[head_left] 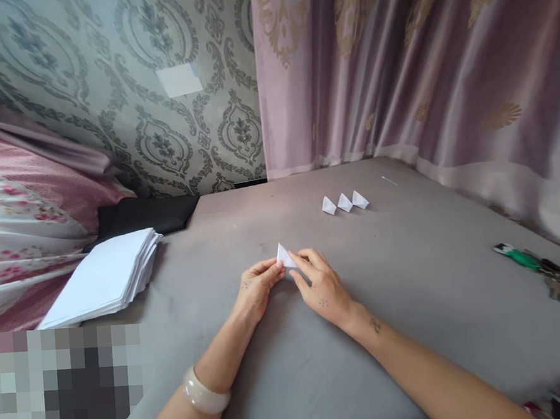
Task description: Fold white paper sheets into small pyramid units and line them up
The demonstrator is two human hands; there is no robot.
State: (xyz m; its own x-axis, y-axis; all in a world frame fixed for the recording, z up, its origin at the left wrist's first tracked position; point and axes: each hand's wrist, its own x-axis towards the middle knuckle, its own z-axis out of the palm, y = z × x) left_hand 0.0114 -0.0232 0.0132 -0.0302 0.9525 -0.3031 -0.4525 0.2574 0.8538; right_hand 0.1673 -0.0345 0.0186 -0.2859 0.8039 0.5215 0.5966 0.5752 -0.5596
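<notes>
A small piece of white folded paper point(285, 256), triangular with its point up, is held over the middle of the grey surface. My left hand point(260, 283) pinches its lower left corner between thumb and fingers. At its right edge, the fingertips of my right hand point(323, 284) grip the paper, with the thumb lower down near the bottom edge. Beyond my hands, three small folded paper shapes stand in a row: a left one point(328, 206), a middle one point(345, 203) and a right one point(360, 200).
A thick stack of white paper point(106, 271) lies at the left beside a black flat item point(152, 214). Keys with a green-handled item point(524, 259) lie at the far right. A thin pale stick point(389, 180) rests near the curtain point(328, 74). Patterned wallpaper point(161, 134) covers the wall behind.
</notes>
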